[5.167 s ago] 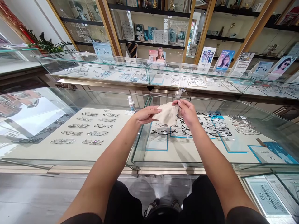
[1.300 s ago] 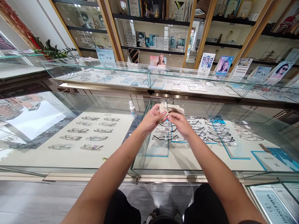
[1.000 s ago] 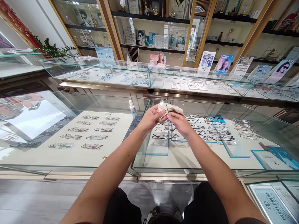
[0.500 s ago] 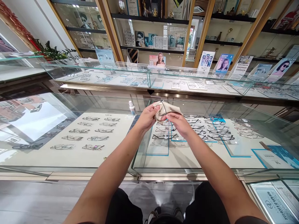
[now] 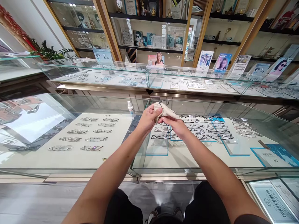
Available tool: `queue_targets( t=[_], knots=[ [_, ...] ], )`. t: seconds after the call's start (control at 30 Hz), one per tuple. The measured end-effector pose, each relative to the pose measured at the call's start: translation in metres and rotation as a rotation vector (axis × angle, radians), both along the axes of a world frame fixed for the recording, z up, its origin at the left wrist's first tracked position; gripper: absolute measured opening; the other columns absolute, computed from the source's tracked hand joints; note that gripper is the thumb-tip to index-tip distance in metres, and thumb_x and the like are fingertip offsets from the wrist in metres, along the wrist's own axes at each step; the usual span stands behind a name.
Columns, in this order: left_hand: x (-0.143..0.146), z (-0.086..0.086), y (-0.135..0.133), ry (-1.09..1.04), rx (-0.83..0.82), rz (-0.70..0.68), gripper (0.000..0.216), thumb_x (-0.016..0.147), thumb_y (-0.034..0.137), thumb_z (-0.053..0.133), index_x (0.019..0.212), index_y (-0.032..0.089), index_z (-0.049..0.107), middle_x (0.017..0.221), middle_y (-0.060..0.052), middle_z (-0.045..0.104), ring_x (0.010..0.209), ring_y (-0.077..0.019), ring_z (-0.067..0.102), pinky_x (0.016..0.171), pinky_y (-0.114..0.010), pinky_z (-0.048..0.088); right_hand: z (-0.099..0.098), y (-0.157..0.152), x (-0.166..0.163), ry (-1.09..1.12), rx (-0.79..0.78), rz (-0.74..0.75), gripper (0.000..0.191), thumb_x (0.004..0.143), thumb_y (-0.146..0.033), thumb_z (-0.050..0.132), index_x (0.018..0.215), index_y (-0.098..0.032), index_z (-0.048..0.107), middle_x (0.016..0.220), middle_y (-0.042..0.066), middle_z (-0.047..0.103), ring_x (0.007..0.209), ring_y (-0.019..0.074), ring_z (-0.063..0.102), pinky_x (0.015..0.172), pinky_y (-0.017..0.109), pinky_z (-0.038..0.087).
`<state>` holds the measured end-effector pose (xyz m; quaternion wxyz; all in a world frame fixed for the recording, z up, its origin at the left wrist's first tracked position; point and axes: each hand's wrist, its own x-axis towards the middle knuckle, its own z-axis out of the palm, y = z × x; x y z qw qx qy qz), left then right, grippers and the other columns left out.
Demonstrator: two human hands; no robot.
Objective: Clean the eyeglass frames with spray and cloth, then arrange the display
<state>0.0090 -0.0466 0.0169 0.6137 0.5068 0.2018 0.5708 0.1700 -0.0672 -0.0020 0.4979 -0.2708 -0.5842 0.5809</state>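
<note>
A crumpled beige cloth (image 5: pixel 169 112) is bunched between my two hands, above the glass counter. Part of a pair of thin dark-framed eyeglasses (image 5: pixel 160 105) shows at the cloth's upper edge; the rest is hidden by cloth and fingers. My left hand (image 5: pixel 149 118) is closed, its thumb pressing into the cloth's left side. From the right, my right hand (image 5: pixel 177 125) pinches the lower part of the cloth, its thumb close to the left fingers. Whether the right fingers also grip the frame is hard to make out.
A white spray bottle (image 5: pixel 130 108) stands just left of my hands. Beneath the counter's glass lie several rows of eyeglasses (image 5: pixel 87 139). Another glass showcase (image 5: pixel 105 70) with upright advertising cards runs behind, with wall shelves (image 5: pixel 149 48) beyond. My legs are close to the counter's front edge.
My right thumb has moved closer to the left fingers, and the cloth is folded over differently. Less of the dark eyeglass rim shows now. The view has shifted slightly.
</note>
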Motion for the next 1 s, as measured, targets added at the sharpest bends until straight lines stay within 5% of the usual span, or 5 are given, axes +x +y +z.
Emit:
queue_targets(
  t=[0.27, 0.5, 0.8, 1.0],
  knots=[
    [-0.005, 0.004, 0.004, 0.028, 0.011, -0.029, 0.049, 0.083, 0.058, 0.090, 0.091, 0.015, 0.069, 0.063, 0.001, 0.064, 0.047, -0.0095, 0.054, 0.051, -0.023, 0.044, 0.004, -0.002, 0.002, -0.005, 0.000, -0.047, 0.036, 0.080, -0.057, 0.089, 0.093, -0.025, 0.085, 0.094, 0.003, 0.083, 0.107, 0.0263, 0.070, 0.106, 0.042, 0.050],
    [-0.013, 0.007, 0.002, 0.066, -0.010, -0.141, 0.050, 0.080, 0.040, 0.096, 0.114, 0.017, 0.068, 0.078, 0.000, 0.069, 0.061, -0.0101, 0.062, 0.060, -0.022, 0.047, -0.004, 0.010, 0.006, 0.104, -0.079, -0.014, 0.032, 0.080, -0.054, 0.089, 0.089, -0.024, 0.086, 0.095, 0.004, 0.083, 0.097, 0.0218, 0.068, 0.091, 0.035, 0.048],
    [-0.003, 0.005, -0.003, 0.098, 0.052, 0.031, 0.046, 0.084, 0.055, 0.090, 0.094, 0.017, 0.066, 0.060, 0.004, 0.060, 0.043, -0.0065, 0.043, 0.049, -0.023, 0.040, -0.006, -0.002, -0.005, 0.032, -0.043, 0.007, 0.034, 0.081, -0.058, 0.088, 0.089, -0.025, 0.087, 0.097, 0.005, 0.083, 0.104, 0.0247, 0.068, 0.103, 0.040, 0.048],
    [-0.009, 0.006, 0.002, 0.083, 0.030, -0.026, 0.049, 0.087, 0.061, 0.086, 0.088, 0.017, 0.065, 0.063, 0.000, 0.065, 0.048, -0.0095, 0.054, 0.052, -0.023, 0.044, 0.000, 0.000, 0.001, 0.040, -0.046, -0.006, 0.030, 0.082, -0.054, 0.088, 0.091, -0.025, 0.087, 0.098, 0.004, 0.083, 0.106, 0.0251, 0.069, 0.103, 0.040, 0.048]
  ],
)
